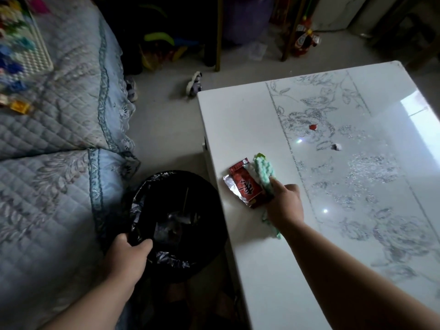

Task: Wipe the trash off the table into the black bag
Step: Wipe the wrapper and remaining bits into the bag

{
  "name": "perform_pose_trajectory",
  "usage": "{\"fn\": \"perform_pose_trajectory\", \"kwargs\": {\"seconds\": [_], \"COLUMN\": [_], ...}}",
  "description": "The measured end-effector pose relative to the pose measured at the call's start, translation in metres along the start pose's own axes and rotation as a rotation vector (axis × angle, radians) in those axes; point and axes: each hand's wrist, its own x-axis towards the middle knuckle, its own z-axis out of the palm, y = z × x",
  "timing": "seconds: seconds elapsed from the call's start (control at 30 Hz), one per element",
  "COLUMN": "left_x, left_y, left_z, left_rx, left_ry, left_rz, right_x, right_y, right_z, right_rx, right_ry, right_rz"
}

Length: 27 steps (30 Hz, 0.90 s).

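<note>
Two scraps [313,126] lie on the table [250,110] beyond the cloth [264,171].

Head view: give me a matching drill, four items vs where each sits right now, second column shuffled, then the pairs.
Items:
1. red wrapper
2. green cloth
3. black bag
4. small white scrap

Places:
A. on the floor beside the table's edge, its rim gripped by the left hand
B. alone out on the patterned part of the table
C. under the right hand, pressed on the table
D. flat on the table near its edge, touching the cloth on the bag's side

Pairs: 1-D, 2-C, 3-A, 4-B
</note>
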Motion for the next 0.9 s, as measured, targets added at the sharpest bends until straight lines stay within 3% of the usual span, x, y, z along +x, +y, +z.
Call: {"fn": "perform_pose_trajectory", "kwargs": {"seconds": [0.27,0.4,0.57,0.73,0.9], "left_x": [0.017,0.028,0.040,0.047,0.053], "left_y": [0.017,0.036,0.045,0.054,0.075], "left_z": [0.004,0.006,0.004,-0.001,-0.001], "left_rx": [0.170,0.202,0.260,0.260,0.277], "left_ry": [0.013,0.003,-0.054,-0.127,-0.174], "left_rz": [0.085,0.149,0.160,0.137,0.156], "right_x": [-0.029,-0.052,-0.067,-0.046,-0.001], "right_y": [-0.021,-0.033,-0.051,-0.064,-0.032], "right_z": [0.046,0.077,0.098,0.053,-0.034], "right_rx": [-0.173,-0.233,-0.279,-0.127,-0.002], "right_ry": [-0.027,-0.245,-0.279,0.012,0.318], "right_rz": [-0.219,-0.383,-0.372,-0.303,0.036]}}
